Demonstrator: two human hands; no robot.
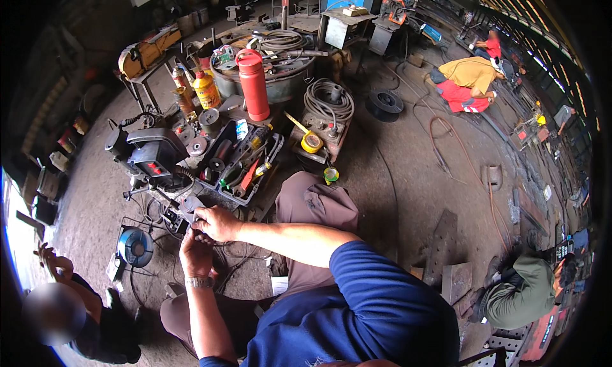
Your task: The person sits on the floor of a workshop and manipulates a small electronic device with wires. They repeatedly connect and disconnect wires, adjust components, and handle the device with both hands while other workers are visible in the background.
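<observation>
Right hand (217,223) stretched forward across the body, left hand (196,252) raised beneath it, wrist bent. Fingers of both clamped together on a small grey metal part (190,207), low over the floor, just beside the black machine (153,154) and tool tray (239,163).

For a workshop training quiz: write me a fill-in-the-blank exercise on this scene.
1. The tall fire extinguisher standing behind the tool tray is ____ in colour.
2. The person wears a watch on the ____ wrist.
3. Both hands, left hand and right hand, hold a small metal part in front of the ____ machine with its red display.

Missing words: red; left; black
</observation>
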